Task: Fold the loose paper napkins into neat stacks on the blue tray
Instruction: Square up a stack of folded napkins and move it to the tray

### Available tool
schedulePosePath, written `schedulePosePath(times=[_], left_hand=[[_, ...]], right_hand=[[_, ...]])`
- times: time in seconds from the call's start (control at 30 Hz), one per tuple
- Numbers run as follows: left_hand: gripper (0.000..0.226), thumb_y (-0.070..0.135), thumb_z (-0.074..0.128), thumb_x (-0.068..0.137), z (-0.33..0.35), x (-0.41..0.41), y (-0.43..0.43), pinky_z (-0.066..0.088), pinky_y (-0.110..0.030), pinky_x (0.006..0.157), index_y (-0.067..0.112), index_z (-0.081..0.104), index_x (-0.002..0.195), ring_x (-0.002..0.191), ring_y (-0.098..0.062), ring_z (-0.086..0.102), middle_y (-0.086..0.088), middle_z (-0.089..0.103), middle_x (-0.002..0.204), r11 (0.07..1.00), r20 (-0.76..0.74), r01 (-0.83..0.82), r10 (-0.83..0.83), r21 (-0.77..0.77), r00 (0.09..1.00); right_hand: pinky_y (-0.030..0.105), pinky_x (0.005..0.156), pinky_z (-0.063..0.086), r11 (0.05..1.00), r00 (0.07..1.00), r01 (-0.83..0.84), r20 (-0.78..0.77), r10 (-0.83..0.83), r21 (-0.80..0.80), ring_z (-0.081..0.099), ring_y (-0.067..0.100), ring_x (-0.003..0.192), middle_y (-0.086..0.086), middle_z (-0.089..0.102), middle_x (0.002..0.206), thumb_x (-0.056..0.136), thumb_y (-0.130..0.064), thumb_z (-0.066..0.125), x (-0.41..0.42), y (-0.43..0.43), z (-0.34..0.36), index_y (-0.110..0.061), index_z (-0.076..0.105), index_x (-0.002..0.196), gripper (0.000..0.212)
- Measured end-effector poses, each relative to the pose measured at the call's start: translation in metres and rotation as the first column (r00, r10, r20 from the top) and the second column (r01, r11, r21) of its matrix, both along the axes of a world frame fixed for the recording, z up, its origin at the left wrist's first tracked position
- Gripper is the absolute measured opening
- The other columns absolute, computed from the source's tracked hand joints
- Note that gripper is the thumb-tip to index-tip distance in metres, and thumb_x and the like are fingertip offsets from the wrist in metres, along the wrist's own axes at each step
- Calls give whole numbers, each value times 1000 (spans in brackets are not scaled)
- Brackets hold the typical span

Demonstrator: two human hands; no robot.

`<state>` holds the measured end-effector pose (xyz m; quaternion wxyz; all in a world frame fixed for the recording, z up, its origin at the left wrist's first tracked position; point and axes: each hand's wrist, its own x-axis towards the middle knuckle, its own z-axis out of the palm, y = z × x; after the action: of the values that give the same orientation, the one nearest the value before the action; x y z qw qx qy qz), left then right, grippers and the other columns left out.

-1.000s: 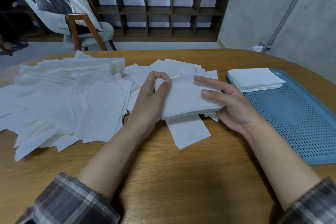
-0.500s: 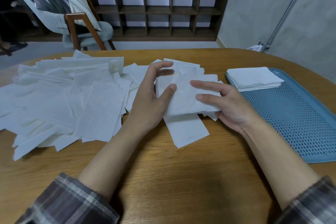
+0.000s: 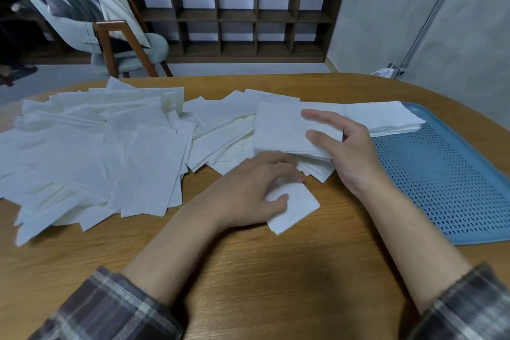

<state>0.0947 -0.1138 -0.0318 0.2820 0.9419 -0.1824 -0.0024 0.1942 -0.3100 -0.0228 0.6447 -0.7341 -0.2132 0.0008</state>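
My right hand [image 3: 346, 152] holds a small stack of folded white napkins [image 3: 281, 130] above the table, thumb underneath and fingers on top. My left hand [image 3: 254, 190] lies lower, on a single folded napkin [image 3: 298, 207] on the wood, its thumb curled against the paper. A wide heap of loose napkins [image 3: 110, 152] covers the table's left half. The blue perforated tray [image 3: 447, 174] sits at the right, with one neat stack of folded napkins [image 3: 386, 119] on its far corner.
The wooden table [image 3: 262, 270] has a rounded far edge. Behind it stand a pale chair [image 3: 110, 36] with wooden legs and a dark cubby shelf [image 3: 242, 14]. A grey wall with a pipe is at the right.
My left hand let go of the held stack and dropped onto the single napkin near the table front. My right hand alone now carries the stack, shifted a little toward the tray.
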Motion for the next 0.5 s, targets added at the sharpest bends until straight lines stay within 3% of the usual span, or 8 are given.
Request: schedulePosePath(times=[0.17,0.3,0.43,0.5], left_hand=[[35,46,68,94,4,-5,-9,41,-24,88,40,65,128,102,5,47,26,50,116,999,-26,2,-1,42,1000],[37,58,72,91,6,-2,-4,49,-29,90,36,71,120,106,0,53,20,62,110,991,65,-50,42,122,997],[8,37,75,95,6,-1,-3,53,-38,85,30,79,98,97,-4,57,18,70,94,998,78,-63,63,5,995],[4,32,76,95,5,-1,-2,55,-39,84,30,79,94,95,-4,61,17,73,92,998,73,-61,63,-22,995]], right_hand=[[11,107,42,1000,999,-20,25,21,-17,60,-7,126,-20,75,124,96,-2,71,-1,2,-2,-22,78,120,32],[6,102,41,999,999,-27,32,27,-27,60,-8,125,-19,75,124,96,-2,70,-1,1,-1,-21,78,120,32],[2,98,40,999,999,-29,22,29,-40,59,-10,125,-19,74,124,96,-2,70,-2,2,-2,-22,79,120,32],[1,97,39,999,999,-33,19,34,-39,59,-10,125,-19,75,124,96,-2,70,-1,2,-3,-22,79,120,32]])
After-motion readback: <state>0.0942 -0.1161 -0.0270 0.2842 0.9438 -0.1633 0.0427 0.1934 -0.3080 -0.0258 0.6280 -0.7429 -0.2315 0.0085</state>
